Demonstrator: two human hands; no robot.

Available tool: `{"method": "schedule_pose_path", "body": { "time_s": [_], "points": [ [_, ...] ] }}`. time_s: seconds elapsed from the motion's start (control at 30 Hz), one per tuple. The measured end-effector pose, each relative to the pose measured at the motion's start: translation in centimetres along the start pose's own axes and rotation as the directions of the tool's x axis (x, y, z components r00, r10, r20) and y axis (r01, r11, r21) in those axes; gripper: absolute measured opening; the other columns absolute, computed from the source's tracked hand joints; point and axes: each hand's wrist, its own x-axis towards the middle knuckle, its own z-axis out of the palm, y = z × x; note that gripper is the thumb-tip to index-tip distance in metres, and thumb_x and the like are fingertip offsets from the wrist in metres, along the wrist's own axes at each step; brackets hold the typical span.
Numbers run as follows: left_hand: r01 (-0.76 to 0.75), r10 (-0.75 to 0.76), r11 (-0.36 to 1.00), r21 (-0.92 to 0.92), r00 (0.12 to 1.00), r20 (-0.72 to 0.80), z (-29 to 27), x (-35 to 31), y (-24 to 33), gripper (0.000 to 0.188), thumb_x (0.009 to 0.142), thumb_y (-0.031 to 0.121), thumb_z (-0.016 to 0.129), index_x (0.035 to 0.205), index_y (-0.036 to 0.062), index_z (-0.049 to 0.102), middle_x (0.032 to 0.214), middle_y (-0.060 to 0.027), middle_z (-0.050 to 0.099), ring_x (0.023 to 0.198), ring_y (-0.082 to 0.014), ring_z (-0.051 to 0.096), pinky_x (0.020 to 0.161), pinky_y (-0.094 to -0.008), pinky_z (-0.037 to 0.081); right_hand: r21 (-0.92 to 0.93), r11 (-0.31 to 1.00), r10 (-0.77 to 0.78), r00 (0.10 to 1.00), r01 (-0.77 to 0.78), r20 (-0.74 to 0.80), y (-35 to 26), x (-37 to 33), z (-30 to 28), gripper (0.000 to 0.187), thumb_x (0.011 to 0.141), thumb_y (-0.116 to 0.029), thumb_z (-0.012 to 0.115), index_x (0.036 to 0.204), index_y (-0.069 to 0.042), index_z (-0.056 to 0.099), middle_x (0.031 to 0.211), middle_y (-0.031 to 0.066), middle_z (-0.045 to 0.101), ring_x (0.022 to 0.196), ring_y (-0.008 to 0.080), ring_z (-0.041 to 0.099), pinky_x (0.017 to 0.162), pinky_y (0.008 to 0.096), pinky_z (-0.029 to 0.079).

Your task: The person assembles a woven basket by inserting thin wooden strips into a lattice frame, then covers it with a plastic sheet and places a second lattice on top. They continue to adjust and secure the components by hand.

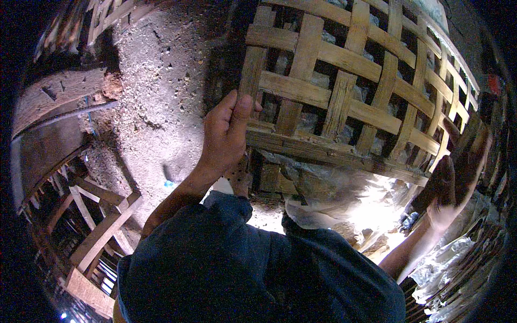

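Note:
A large woven lattice panel of flat wood or bamboo strips, with a straight bar along its near edge, spans the upper right. My left hand is closed around its left edge, thumb lying on the front strip. At the opposite side, my right hand is raised beside the panel's right edge with fingers stretched out and apart. Shadow hides whether its fingertips touch the strips. Crumpled clear plastic shows through the gaps of the weave.
Crumpled plastic sheeting lies below the panel, brightly lit on its right. Rough ground extends to the left. A wooden frame stands at lower left, below a long beam. Stacked, layered sheets fill the lower right.

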Motion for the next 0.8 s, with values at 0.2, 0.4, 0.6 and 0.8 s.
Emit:
{"method": "schedule_pose_path", "body": {
  "time_s": [0.2, 0.4, 0.6, 0.8],
  "points": [
    [-0.003, 0.003, 1.0, -0.025, 1.0, 0.004, -0.3, -0.1, -0.1, 0.038, 0.106, 0.036, 0.048, 0.1, 0.0025, 0.064, 0.086, -0.0066, 0.068, 0.08, -0.0115, 0.061, 0.072, -0.0304, 0.05, 0.767, 0.599, -0.066, 0.941, -0.229, 0.333, -0.2, 1.8, 0.0, 0.067, 0.089, -0.005, 0.057, 0.151, -0.002, 0.032, 0.148, 0.0198, 0.043, 0.122, 0.0251, 0.055, 0.085, 0.0348, 0.048],
    [-0.049, 0.049, 0.999, -0.012, 0.999, -0.003, -0.1, -0.2, 0.2, 0.038, 0.105, 0.036, 0.048, 0.097, 0.0031, 0.064, 0.083, -0.0064, 0.067, 0.08, -0.0111, 0.061, 0.071, -0.0314, 0.049, 0.935, 0.203, 0.199, 0.948, -0.289, 0.25, 0.7, -1.2, 3.2, 0.064, 0.092, -0.005, 0.06, 0.149, -0.008, 0.034, 0.134, 0.0049, 0.057, 0.111, 0.0112, 0.058, 0.082, 0.0323, 0.045],
    [-0.043, 0.043, 0.999, 0.023, 0.999, 0.007, -0.3, -0.1, 0.0, 0.039, 0.105, 0.037, 0.048, 0.096, 0.0025, 0.064, 0.082, -0.0077, 0.068, 0.079, -0.0123, 0.061, 0.071, -0.0323, 0.049, -0.196, 0.98, 0.084, 0.947, -0.023, 0.309, 1.1, -2.2, 7.5, 0.06, 0.101, -0.054, 0.047, 0.123, -0.001, 0.064, 0.104, 0.0147, 0.069, 0.077, 0.0188, 0.063, 0.069, 0.033, 0.05],
    [-0.036, 0.036, 0.999, -0.007, 0.999, -0.021, -0.1, -0.1, 0.0, 0.039, 0.105, 0.037, 0.048, 0.096, 0.0029, 0.065, 0.08, -0.0085, 0.067, 0.076, -0.0144, 0.062, 0.069, -0.0336, 0.05, 0.213, 0.973, -0.186, 0.837, 0.085, 0.514, -3.0, 1.7, 13.5, 0.056, 0.096, -0.054, 0.055, 0.106, -0.002, 0.073, 0.096, 0.0155, 0.07, 0.085, 0.024, 0.067, 0.074, 0.035, 0.053]
  ]
}}
